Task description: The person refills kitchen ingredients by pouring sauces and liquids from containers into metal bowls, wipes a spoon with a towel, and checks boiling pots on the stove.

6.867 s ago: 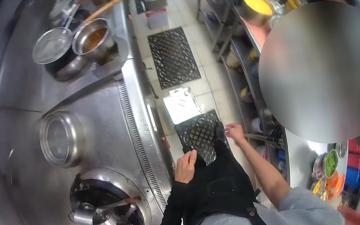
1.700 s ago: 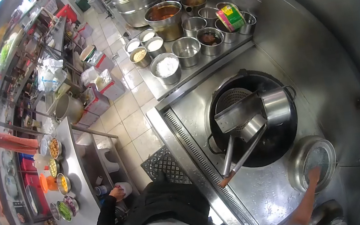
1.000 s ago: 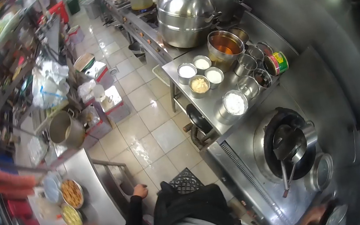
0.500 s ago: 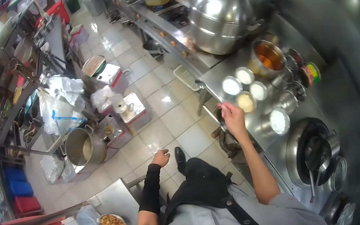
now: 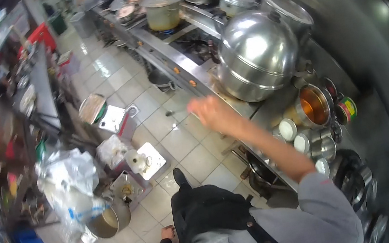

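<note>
My right hand (image 5: 211, 114) is raised over the floor beside the stove's front edge, blurred by motion. Its fingers are closed around what looks like a small spoon (image 5: 169, 113), whose dark end points left and whose handle barely shows. Beneath and beside my right forearm, bowls of white seasoning (image 5: 287, 129) stand on the steel counter, partly hidden by the arm. A pot of orange liquid (image 5: 314, 103) is just beyond them. Low by my left side, my left hand (image 5: 168, 232) hangs with curled fingers and nothing visible in them.
A large domed steamer (image 5: 257, 54) stands at the stove's near end. Farther along is a lidded pot (image 5: 163, 11) on a burner. Left of the tiled aisle (image 5: 177, 139) are white-topped boxes (image 5: 151, 159), a deep pot (image 5: 111, 222) and a hanging plastic bag (image 5: 70, 183).
My right hand has swung left and forward, away from the seasoning bowls. My left hand has drawn back toward my side. The view has shifted, showing more of the stove.
</note>
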### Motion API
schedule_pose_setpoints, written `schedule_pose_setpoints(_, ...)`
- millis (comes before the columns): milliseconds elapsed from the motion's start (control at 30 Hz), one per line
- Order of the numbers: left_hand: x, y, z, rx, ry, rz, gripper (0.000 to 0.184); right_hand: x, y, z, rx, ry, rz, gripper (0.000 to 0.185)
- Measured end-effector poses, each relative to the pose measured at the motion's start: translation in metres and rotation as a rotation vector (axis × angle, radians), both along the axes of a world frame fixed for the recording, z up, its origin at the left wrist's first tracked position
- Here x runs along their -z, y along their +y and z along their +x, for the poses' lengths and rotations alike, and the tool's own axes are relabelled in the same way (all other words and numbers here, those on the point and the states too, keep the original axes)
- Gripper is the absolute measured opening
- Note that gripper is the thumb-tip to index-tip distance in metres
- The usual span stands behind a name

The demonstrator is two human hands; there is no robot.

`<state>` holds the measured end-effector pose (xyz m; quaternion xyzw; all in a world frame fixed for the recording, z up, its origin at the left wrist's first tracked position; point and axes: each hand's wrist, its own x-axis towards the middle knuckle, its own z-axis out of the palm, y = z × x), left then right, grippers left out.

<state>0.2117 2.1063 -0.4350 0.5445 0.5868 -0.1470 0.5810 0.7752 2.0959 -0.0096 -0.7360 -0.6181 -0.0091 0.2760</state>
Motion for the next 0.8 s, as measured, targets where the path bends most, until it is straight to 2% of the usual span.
schedule_pose_setpoints(67, 0.006, 0.046, 0.025, 0.450, -0.085, 0.234, 0.026, -0.073, 0.020, 0.034, -0.011, -0.086, 0.194, 0.009)
schedule_pose_setpoints(133, 0.019, 0.094, 0.061, 0.824, -0.138, 0.503, 0.025, -0.138, 0.024, 0.075, 0.097, -0.141, 0.337, 0.017)
schedule_pose_setpoints(200, 0.036, 0.154, 0.085, 1.119, -0.176, 0.683, 0.026, -0.191, 0.014, 0.131, 0.354, -0.187, 0.405, 0.021)
schedule_pose_setpoints(233, 0.083, 0.186, 0.093, 0.911, -0.261, 0.465, 0.026, -0.219, 0.003, 0.165, 0.411, -0.167, 0.343, 0.023)
schedule_pose_setpoints(267, 0.068, 0.209, 0.122, 0.683, -0.335, 0.266, 0.027, -0.243, -0.010, 0.202, 0.469, -0.136, 0.281, 0.024)
schedule_pose_setpoints(300, 0.072, 0.236, 0.144, 0.908, -0.148, 0.251, 0.033, -0.261, -0.025, 0.250, 0.468, -0.031, 0.274, 0.025)
schedule_pose_setpoints(333, 0.067, 0.255, 0.161, 0.790, -0.186, 0.289, 0.033, -0.277, -0.037, 0.293, 0.463, 0.075, 0.273, 0.026)
schedule_pose_setpoints(400, 0.073, 0.290, 0.189, 0.619, -0.254, 0.371, 0.031, -0.299, -0.053, 0.350, 0.648, 0.087, 0.274, 0.023)
schedule_pose_setpoints(433, 0.064, 0.303, 0.207, 0.606, -0.289, 0.446, 0.030, -0.302, -0.064, 0.395, 0.761, -0.037, 0.201, 0.022)
schedule_pose_setpoints(500, 0.039, 0.311, 0.236, 0.584, -0.344, 0.553, 0.028, -0.295, -0.085, 0.482, 0.946, -0.230, 0.031, 0.020)
schedule_pose_setpoints(533, 0.029, 0.308, 0.244, 0.521, -0.346, 0.527, 0.028, -0.288, -0.097, 0.519, 1.024, -0.295, -0.051, 0.021)
schedule_pose_setpoints(600, 0.026, 0.309, 0.256, 0.183, -0.219, 0.151, 0.028, -0.257, -0.131, 0.613, 1.016, -0.774, -0.164, 0.022)
schedule_pose_setpoints(633, 0.025, 0.299, 0.256, -0.026, -0.262, 0.066, 0.025, -0.248, -0.133, 0.635, 1.079, -0.664, -0.193, 0.022)
schedule_pose_setpoints(667, 0.034, 0.295, 0.239, 0.360, -0.213, 0.235, 0.027, -0.236, -0.136, 0.650, 1.141, -0.549, -0.225, 0.023)
schedule_pose_setpoints(800, -0.011, 0.253, 0.255, -0.006, -0.086, -0.097, 0.031, -0.194, -0.151, 0.715, 1.167, -0.537, -0.357, 0.025)
